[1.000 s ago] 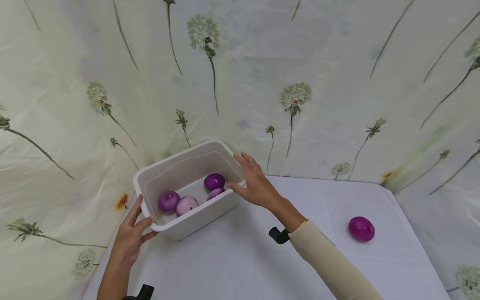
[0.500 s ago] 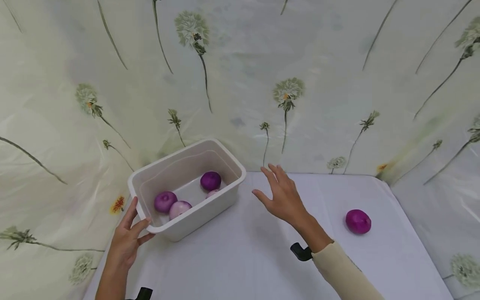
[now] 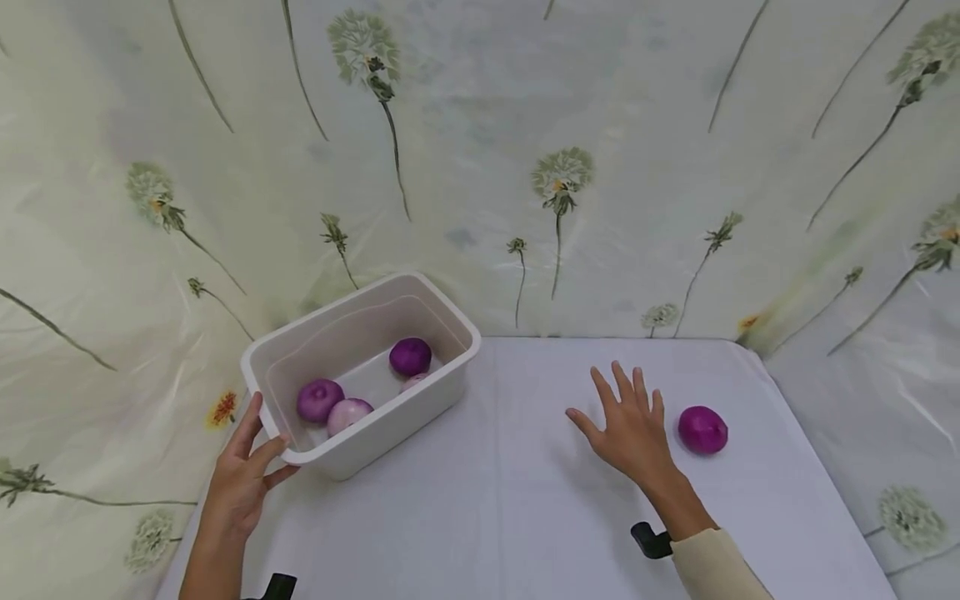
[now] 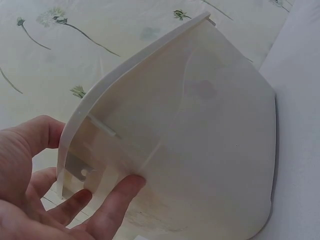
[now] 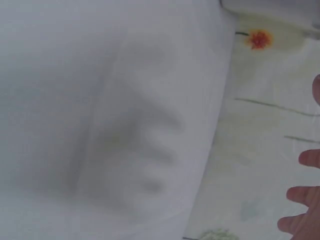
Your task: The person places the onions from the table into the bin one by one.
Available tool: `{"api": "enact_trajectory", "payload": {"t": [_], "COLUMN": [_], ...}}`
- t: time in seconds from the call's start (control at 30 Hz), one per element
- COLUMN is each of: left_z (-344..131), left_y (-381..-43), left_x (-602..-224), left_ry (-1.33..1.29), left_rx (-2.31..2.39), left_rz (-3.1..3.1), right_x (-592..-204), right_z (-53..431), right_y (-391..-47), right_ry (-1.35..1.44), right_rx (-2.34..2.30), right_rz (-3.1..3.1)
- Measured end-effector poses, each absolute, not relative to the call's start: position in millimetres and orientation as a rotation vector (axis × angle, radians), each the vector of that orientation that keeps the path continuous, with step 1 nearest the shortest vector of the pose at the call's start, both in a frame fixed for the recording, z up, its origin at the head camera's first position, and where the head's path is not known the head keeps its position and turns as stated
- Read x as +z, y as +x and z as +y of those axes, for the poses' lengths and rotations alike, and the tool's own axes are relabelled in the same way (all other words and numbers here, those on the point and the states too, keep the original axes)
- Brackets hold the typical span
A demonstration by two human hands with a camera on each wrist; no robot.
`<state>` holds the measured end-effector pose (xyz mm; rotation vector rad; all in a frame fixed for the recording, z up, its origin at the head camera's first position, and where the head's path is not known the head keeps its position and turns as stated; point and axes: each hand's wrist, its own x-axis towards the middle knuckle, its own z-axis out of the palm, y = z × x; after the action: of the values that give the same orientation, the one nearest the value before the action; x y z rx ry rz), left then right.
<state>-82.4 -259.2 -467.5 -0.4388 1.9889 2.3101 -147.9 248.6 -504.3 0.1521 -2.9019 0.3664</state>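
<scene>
A white plastic bin [image 3: 397,435] stands on the left of the table, turned at an angle, with several red onions [image 3: 320,400] inside. One of these is mostly hidden by the near wall. My left hand [image 3: 238,483] grips the bin's near-left corner; in the left wrist view its fingertips [image 4: 129,186] press the outer wall under the rim. Fingers spread, my right hand [image 3: 633,437] hovers over the table with nothing in it. Just to its right lies a single red onion [image 3: 702,430] on the cloth. The right wrist view catches only some fingertips [image 5: 300,195] at its edge.
A white cloth [image 3: 480,525] covers the table. Behind it and along both sides hangs a curtain [image 3: 465,150] printed with dandelions, close to the bin's back edge. Black camera mounts [image 3: 651,541] sit at both wrists.
My right hand has let go of the bin's right end and moved right, towards the lone onion. The left hand keeps its hold. The whole head view has shifted slightly.
</scene>
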Motion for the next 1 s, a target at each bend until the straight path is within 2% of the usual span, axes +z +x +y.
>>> {"api": "enact_trajectory", "payload": {"t": [0.57,1.0], "left_z": [-261.3,-260.4], "left_y": [-83.3,-81.6], "left_x": [-468.8,-468.5], "left_ry": [-0.415,-0.44], "left_rx": [2.336,2.299], "left_rz": [1.975,1.992], "right_x": [-546.5,-557.2], "right_z": [343.4,373.3], "right_y": [-116.4,-112.8], "right_ry": [-0.201,-0.327], "right_rx": [0.317,0.391], "right_rz": [-2.893,-2.923]}}
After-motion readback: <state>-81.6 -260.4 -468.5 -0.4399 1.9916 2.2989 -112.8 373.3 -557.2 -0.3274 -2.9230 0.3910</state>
